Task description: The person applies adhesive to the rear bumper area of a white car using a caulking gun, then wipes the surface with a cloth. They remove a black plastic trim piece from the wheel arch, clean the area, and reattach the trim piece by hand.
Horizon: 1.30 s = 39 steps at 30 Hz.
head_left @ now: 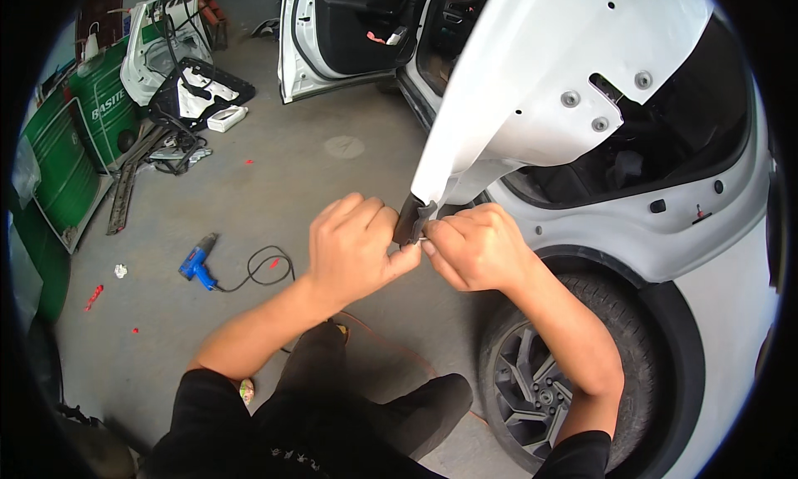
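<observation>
A white car door (499, 105) juts out from the car body on the right. At its lower corner hangs a thin black film-like strip (409, 219), folded along the edge. My left hand (353, 244) is closed on the strip's left side, thumb pointing inward. Close against it, my right hand (482, 248) pinches the strip's ragged right side between thumb and curled finger. A small light sliver shows between the fingertips, too small to name. How the strip meets the door behind my fingers is hidden.
A blue heat gun (198, 263) with its black cord lies on the grey floor (349, 180). Red scraps (94, 298) are scattered nearby. A rear wheel (549, 387) stands by my right arm. Farther back are an opened front door (357, 30), green drums (62, 167) and removed door parts (195, 96).
</observation>
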Each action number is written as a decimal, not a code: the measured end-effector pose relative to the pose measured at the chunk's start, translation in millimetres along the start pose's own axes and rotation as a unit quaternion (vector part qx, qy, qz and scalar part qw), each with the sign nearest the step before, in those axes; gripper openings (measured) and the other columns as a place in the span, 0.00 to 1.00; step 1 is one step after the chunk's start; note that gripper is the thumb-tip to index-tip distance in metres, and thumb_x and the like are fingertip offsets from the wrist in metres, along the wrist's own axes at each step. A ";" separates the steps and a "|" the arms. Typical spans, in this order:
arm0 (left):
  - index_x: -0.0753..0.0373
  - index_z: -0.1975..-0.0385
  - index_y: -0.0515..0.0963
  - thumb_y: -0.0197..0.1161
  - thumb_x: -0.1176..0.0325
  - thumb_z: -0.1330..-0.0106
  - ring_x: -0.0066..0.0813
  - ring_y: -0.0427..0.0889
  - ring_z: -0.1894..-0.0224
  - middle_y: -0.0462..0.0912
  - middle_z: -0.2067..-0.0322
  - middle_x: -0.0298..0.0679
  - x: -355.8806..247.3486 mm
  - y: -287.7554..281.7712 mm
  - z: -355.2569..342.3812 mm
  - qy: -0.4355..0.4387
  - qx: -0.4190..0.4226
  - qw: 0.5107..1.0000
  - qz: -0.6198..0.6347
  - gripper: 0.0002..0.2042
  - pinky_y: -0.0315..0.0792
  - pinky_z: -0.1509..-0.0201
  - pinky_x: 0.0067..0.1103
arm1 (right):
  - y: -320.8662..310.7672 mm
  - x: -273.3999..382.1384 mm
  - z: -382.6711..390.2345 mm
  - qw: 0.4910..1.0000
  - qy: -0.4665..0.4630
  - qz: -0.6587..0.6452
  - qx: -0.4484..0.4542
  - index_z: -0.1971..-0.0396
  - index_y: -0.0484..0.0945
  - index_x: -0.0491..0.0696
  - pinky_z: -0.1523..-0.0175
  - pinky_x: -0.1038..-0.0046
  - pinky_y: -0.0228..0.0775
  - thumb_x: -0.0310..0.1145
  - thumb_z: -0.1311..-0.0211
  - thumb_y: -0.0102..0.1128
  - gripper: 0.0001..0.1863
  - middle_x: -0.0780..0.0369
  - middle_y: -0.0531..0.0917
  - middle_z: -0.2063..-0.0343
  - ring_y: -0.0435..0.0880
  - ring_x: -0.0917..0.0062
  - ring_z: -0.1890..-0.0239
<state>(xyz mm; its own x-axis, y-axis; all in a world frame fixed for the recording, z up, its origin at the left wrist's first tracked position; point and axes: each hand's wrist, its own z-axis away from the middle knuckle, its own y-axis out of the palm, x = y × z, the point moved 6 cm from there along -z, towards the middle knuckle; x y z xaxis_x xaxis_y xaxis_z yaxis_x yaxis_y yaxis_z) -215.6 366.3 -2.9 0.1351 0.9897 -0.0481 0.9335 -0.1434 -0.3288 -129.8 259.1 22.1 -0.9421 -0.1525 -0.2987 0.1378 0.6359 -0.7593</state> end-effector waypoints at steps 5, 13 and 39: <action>0.61 0.86 0.70 0.68 0.61 0.55 0.35 0.72 0.83 0.70 0.88 0.37 -0.9 1.7 -0.3 0.016 0.051 0.998 -0.024 0.14 0.68 0.79 0.28 | 4.8 -1.8 2.9 1.000 -0.010 -0.017 -0.014 0.82 0.67 0.48 0.82 0.67 0.66 0.32 0.49 0.62 0.12 0.64 0.71 0.88 0.76 0.67 0.86; 0.62 0.87 0.69 0.68 0.60 0.55 0.36 0.72 0.85 0.69 0.89 0.38 -3.0 4.4 -1.5 0.026 0.057 0.997 -0.034 0.15 0.68 0.81 0.29 | 5.0 -6.4 3.7 0.999 -0.046 -0.005 0.001 0.73 0.76 0.42 0.80 0.69 0.67 0.28 0.53 0.65 0.09 0.63 0.74 0.86 0.76 0.69 0.84; 0.62 0.91 0.67 0.65 0.61 0.57 0.36 0.71 0.87 0.70 0.91 0.39 4.1 4.8 -1.6 0.076 0.025 0.997 0.008 0.15 0.66 0.82 0.29 | 0.9 71.3 16.5 0.933 0.341 0.110 -0.014 0.74 0.72 0.42 0.85 0.68 0.65 0.27 0.41 0.57 0.06 0.60 0.73 0.90 0.75 0.67 0.90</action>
<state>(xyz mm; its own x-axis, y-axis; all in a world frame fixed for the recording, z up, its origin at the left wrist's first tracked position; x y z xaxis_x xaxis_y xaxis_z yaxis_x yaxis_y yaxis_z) -210.1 369.7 -3.2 0.2018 0.9754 0.0886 0.9136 -0.1549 -0.3760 -191.8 236.3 -9.4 -0.8681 0.4963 -0.0008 0.3528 0.6160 -0.7043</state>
